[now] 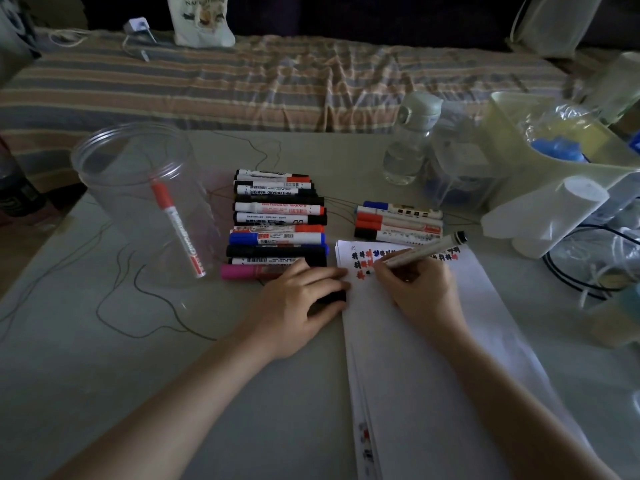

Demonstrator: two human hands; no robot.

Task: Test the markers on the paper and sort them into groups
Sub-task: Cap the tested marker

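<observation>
A clear water bottle (410,143) with a pale flip lid stands on the grey worktop (104,341) at the far right, just beside a clear plastic box (457,164) and a pale green bin (540,147) holding crumpled plastic and something blue. Near that bin lie a white roll (568,199), a tangle of black cable (581,268) and, at the right edge, other blurred items. Beyond the worktop, a bed with a striped sheet (242,81) carries a printed white bag (202,19) and a small white charger (136,26) with its cord, and a dark bottle (17,188) shows at the far left edge.
</observation>
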